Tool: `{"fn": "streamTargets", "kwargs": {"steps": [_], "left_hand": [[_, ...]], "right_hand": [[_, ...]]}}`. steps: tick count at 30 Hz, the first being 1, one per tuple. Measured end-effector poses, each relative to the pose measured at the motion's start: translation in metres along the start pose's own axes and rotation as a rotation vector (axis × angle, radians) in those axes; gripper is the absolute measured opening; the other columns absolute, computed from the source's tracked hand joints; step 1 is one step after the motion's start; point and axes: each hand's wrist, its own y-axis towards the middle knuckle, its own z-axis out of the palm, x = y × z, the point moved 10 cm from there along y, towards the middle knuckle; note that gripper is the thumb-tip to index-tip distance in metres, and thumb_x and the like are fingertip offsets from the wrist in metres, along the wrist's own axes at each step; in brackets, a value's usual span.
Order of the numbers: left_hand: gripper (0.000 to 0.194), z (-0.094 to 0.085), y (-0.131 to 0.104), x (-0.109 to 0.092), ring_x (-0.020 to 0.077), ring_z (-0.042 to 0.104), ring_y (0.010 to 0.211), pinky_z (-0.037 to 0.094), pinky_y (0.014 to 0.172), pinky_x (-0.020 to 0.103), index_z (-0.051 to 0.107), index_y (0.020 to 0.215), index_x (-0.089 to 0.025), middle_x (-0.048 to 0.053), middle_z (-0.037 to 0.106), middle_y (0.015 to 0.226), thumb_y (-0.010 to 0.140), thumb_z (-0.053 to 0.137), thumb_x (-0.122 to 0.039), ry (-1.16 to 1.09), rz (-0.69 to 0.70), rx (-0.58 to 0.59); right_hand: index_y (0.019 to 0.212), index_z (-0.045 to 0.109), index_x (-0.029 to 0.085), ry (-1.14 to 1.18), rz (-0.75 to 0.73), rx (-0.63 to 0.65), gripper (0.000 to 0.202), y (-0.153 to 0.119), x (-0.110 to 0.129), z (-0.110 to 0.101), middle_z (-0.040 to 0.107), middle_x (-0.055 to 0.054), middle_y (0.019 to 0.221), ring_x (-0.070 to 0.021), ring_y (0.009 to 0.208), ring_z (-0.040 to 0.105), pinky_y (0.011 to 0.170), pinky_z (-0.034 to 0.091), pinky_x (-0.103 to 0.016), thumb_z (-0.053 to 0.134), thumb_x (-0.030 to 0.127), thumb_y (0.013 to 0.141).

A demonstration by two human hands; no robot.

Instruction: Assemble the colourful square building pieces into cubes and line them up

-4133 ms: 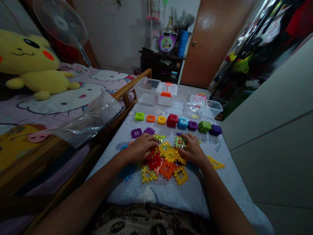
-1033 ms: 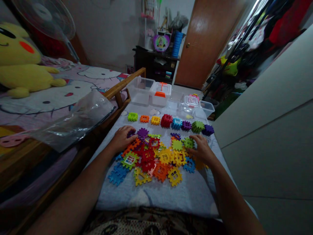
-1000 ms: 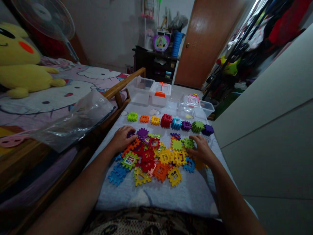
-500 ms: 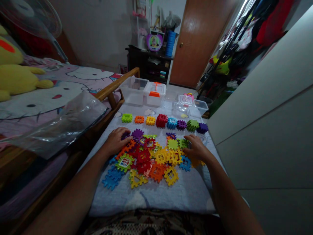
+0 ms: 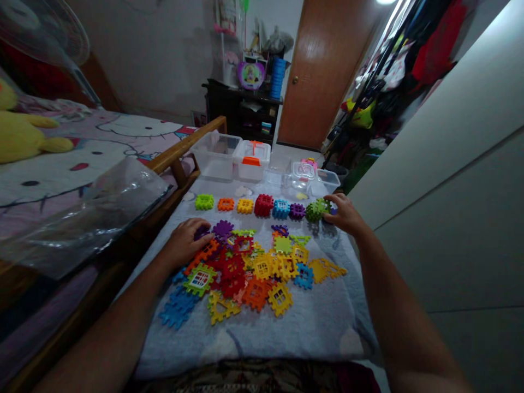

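A heap of colourful plastic building pieces with toothed edges lies before me. At its left edge rests my left hand [image 5: 188, 239], fingers apart and curved over a dark purple piece [image 5: 201, 233]. My right hand [image 5: 343, 214] reaches to the right end of the row of stacks behind the heap. Its thumb and fingers pinch a green building piece [image 5: 324, 205] against the green stack [image 5: 313, 212]. Part of the dark purple stack is hidden behind this hand. Red pieces [image 5: 232, 266] and yellow pieces [image 5: 264, 266] fill the middle of the heap.
Sorted stacks run leftward: purple [image 5: 297, 211], blue [image 5: 281, 208], red [image 5: 264, 205], yellow [image 5: 245, 206], orange [image 5: 226, 204] and lime [image 5: 204, 202]. Clear plastic boxes [image 5: 215, 158] stand behind them. A wooden bed rail [image 5: 186, 146] borders the left, a pale cabinet [image 5: 442, 180] the right.
My right hand has moved from the heap's right side up to the green stack, carrying a green piece. My left hand stays at the heap's left edge. The view has shifted slightly.
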Motion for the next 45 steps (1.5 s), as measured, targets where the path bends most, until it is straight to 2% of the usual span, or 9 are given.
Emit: {"fn": "streamTargets", "kwargs": {"steps": [5,15,18,20,23,25,28,32,45], "left_hand": [[0.048,0.000,0.001,0.002,0.0307,0.060,0.110,0.044,0.102,0.046,0.065,0.100,-0.021,0.011,0.067,0.115,0.081,0.051,-0.064,-0.006,-0.012,0.005],[0.050,0.000,0.001,0.002,0.0314,0.060,0.112,0.043,0.104,0.046,0.065,0.100,-0.020,0.012,0.067,0.115,0.081,0.051,-0.064,-0.012,-0.020,0.009],[0.049,0.000,0.001,0.002,0.0313,0.060,0.111,0.044,0.104,0.045,0.066,0.099,-0.021,0.012,0.067,0.115,0.080,0.051,-0.064,-0.005,-0.019,0.004],[0.050,0.000,0.001,0.002,0.0310,0.060,0.111,0.044,0.104,0.045,0.066,0.099,-0.021,0.011,0.068,0.114,0.080,0.051,-0.065,0.003,-0.016,0.004],[0.051,0.000,0.002,0.001,0.0311,0.061,0.110,0.045,0.102,0.045,0.066,0.100,-0.020,0.012,0.068,0.113,0.081,0.050,-0.065,0.011,-0.009,0.005],[0.052,0.001,0.002,0.001,0.0315,0.061,0.110,0.045,0.102,0.046,0.066,0.100,-0.019,0.012,0.068,0.113,0.082,0.049,-0.065,0.013,0.001,0.005],[0.052,0.001,0.002,0.001,0.0316,0.061,0.110,0.045,0.102,0.046,0.066,0.101,-0.018,0.013,0.068,0.113,0.082,0.049,-0.064,0.012,0.004,0.008],[0.051,0.001,0.001,0.002,0.0306,0.060,0.111,0.044,0.103,0.045,0.065,0.102,-0.019,0.013,0.067,0.114,0.082,0.049,-0.064,0.007,-0.005,0.001],[0.043,0.002,0.002,0.000,0.0297,0.060,0.108,0.045,0.101,0.045,0.066,0.099,-0.020,0.011,0.067,0.112,0.082,0.052,-0.057,0.024,-0.018,-0.013]], "right_hand": [[0.123,0.066,0.017,-0.062,0.061,0.135,0.053,0.025,-0.027,0.021,0.059,-0.013,0.119,-0.0304,0.110,0.056,0.100,0.045,-0.044,0.070,0.027,0.071],[0.123,0.067,0.017,-0.091,0.069,0.197,0.051,0.026,-0.022,0.042,0.062,-0.013,0.119,-0.0294,0.115,0.056,0.103,0.043,-0.042,0.070,0.024,0.072],[0.123,0.066,0.018,0.026,0.075,0.094,0.055,0.022,-0.019,0.030,0.062,-0.012,0.122,-0.0288,0.113,0.056,0.099,0.045,-0.041,0.071,0.026,0.069],[0.121,0.066,0.018,0.184,0.113,-0.057,0.054,0.013,-0.020,0.013,0.062,-0.013,0.122,-0.0273,0.107,0.059,0.090,0.049,-0.040,0.070,0.031,0.069],[0.106,0.068,0.015,0.427,0.306,-0.389,0.040,-0.022,-0.039,-0.009,0.068,-0.011,0.101,-0.0229,0.085,0.063,0.074,0.051,-0.035,0.061,0.036,0.073],[0.093,0.068,0.015,0.544,0.454,-0.518,0.032,-0.051,-0.051,-0.004,0.068,-0.006,0.081,-0.0198,0.071,0.060,0.066,0.049,-0.032,0.058,0.037,0.073],[0.079,0.067,0.017,0.627,0.497,-0.460,0.026,-0.074,-0.046,0.024,0.065,-0.003,0.069,-0.0177,0.063,0.056,0.061,0.045,-0.029,0.058,0.038,0.069],[0.073,0.068,0.018,0.663,0.498,-0.331,0.025,-0.080,-0.035,0.053,0.064,-0.003,0.064,-0.0184,0.062,0.056,0.058,0.043,-0.029,0.058,0.039,0.065],[0.071,0.068,0.017,0.632,0.475,-0.242,0.029,-0.072,-0.032,0.053,0.060,-0.001,0.056,-0.0167,0.054,0.052,0.054,0.040,-0.028,0.059,0.044,0.066]]}}
